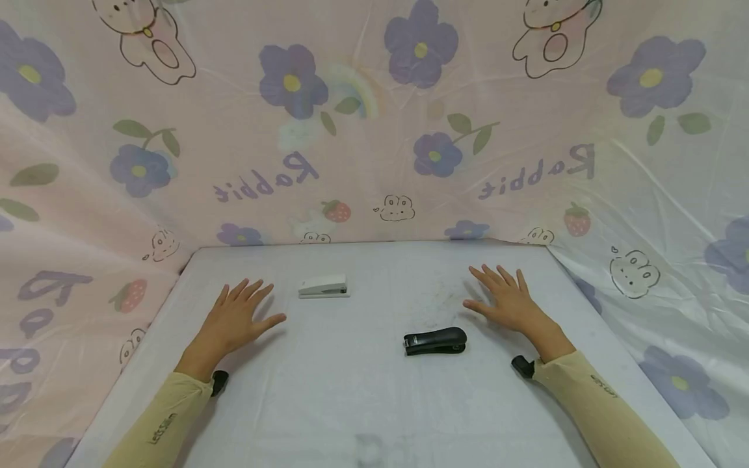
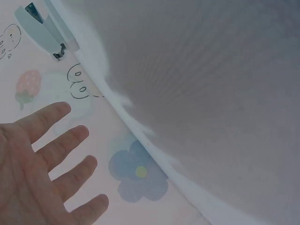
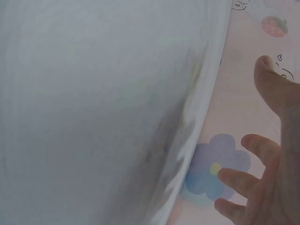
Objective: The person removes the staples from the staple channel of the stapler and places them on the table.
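A white stapler (image 1: 324, 286) stands toward the back of the table, left of the middle; it shows again at the top left of the left wrist view (image 2: 40, 28). Nearer the front and to the right lies a black stapler (image 1: 435, 341). My left hand (image 1: 236, 320) is held over the table to the left of the white stapler, fingers spread and holding nothing. To the right of the black stapler and a little behind it, my right hand (image 1: 504, 300) has its fingers spread, also with nothing in them.
Both staplers rest on a white-covered table (image 1: 328, 403). Behind it and at both sides hangs a curtain (image 1: 363, 143) printed with flowers, rabbits and strawberries. Dark smudges (image 1: 435, 305) mark the cover behind the black stapler. Small dark wrist cameras (image 1: 523, 367) sit at the sleeve cuffs.
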`<control>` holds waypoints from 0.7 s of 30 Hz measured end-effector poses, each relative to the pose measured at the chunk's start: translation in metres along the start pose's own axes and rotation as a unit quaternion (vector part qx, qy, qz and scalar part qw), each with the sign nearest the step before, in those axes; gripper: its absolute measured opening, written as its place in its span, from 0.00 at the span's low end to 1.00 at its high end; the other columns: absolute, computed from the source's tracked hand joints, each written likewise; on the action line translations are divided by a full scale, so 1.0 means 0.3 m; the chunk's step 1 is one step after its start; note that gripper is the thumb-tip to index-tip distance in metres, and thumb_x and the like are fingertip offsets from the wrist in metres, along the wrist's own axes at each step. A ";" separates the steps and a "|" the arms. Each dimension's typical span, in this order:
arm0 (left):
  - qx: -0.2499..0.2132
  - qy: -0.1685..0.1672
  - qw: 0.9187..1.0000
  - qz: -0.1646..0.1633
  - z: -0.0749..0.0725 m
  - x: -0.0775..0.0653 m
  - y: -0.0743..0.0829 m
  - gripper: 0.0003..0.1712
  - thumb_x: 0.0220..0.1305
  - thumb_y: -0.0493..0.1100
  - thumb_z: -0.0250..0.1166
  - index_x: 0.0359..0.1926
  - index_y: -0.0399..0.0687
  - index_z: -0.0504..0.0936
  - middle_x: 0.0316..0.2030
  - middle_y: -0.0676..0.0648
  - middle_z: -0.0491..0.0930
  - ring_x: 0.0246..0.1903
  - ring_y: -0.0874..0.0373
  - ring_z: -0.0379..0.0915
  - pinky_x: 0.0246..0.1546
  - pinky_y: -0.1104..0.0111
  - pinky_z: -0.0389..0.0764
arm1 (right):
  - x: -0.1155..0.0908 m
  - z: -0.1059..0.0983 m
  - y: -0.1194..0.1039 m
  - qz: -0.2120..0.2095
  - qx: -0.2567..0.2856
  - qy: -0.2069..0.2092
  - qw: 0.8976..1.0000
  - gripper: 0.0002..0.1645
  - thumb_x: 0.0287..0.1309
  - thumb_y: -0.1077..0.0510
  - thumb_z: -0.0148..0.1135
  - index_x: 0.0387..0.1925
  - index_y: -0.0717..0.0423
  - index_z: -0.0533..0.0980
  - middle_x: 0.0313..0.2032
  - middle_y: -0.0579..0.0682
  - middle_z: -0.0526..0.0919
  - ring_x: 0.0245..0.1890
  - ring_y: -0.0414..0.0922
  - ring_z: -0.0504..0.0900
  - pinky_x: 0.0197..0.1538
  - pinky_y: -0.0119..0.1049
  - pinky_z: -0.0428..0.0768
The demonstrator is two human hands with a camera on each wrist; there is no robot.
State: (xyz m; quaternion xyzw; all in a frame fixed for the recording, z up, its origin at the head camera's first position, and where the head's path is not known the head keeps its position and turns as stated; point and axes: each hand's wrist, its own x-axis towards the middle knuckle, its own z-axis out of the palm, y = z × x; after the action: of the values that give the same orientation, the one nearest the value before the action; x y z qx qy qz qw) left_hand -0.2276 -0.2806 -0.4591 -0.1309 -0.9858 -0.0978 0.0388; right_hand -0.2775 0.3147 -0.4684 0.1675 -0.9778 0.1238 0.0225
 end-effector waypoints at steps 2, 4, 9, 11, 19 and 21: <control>0.000 -0.002 1.000 -0.001 -0.001 -0.001 0.001 0.52 0.72 0.75 0.60 0.81 0.45 0.67 0.80 0.33 0.62 0.80 0.29 0.48 0.78 0.31 0.41 | -0.003 0.000 0.000 0.000 0.004 0.001 1.000 0.55 0.71 0.26 0.61 0.86 0.46 0.55 0.83 0.66 0.55 0.82 0.73 0.46 0.77 0.76 0.33; -0.001 -0.003 1.000 0.001 -0.003 -0.002 0.006 0.52 0.72 0.75 0.60 0.81 0.45 0.67 0.79 0.33 0.62 0.80 0.28 0.48 0.77 0.30 0.41 | -0.006 -0.001 0.000 -0.001 0.007 0.002 1.000 0.55 0.70 0.27 0.61 0.86 0.46 0.56 0.82 0.66 0.55 0.81 0.73 0.47 0.77 0.76 0.33; -0.008 -0.002 1.000 0.009 -0.003 -0.005 0.025 0.52 0.71 0.75 0.61 0.81 0.45 0.67 0.80 0.32 0.61 0.80 0.27 0.49 0.77 0.29 0.42 | -0.017 0.001 0.004 -0.003 0.017 -0.004 1.000 0.55 0.71 0.27 0.61 0.86 0.45 0.54 0.83 0.66 0.54 0.82 0.73 0.45 0.76 0.77 0.33; -0.010 -0.004 1.000 0.012 -0.001 -0.004 0.031 0.52 0.72 0.74 0.61 0.81 0.45 0.66 0.80 0.33 0.61 0.80 0.28 0.48 0.77 0.30 0.42 | -0.022 0.002 0.003 -0.004 0.018 -0.007 1.000 0.55 0.71 0.27 0.61 0.86 0.44 0.54 0.83 0.66 0.53 0.82 0.73 0.45 0.76 0.77 0.33; -0.006 -0.005 1.000 0.026 0.012 -0.002 0.073 0.52 0.72 0.73 0.62 0.82 0.46 0.65 0.81 0.34 0.60 0.81 0.30 0.46 0.78 0.31 0.41 | -0.048 0.005 -0.014 -0.014 0.029 -0.013 0.999 0.55 0.70 0.28 0.64 0.85 0.46 0.56 0.83 0.67 0.54 0.82 0.73 0.45 0.76 0.77 0.33; -0.004 -0.003 0.999 0.032 0.014 -0.002 0.088 0.51 0.72 0.73 0.62 0.82 0.46 0.65 0.81 0.34 0.60 0.81 0.30 0.47 0.78 0.31 0.42 | -0.055 0.005 -0.020 -0.016 0.031 -0.013 0.999 0.55 0.69 0.28 0.64 0.85 0.46 0.56 0.83 0.67 0.54 0.82 0.73 0.45 0.76 0.77 0.34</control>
State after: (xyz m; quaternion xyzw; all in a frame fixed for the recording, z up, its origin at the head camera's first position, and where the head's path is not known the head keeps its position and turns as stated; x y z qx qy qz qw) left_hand -0.2201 -0.2549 -0.4584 -0.1624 -0.9809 -0.1004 0.0380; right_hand -0.2599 0.3143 -0.4698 0.1851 -0.9710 0.1513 0.0061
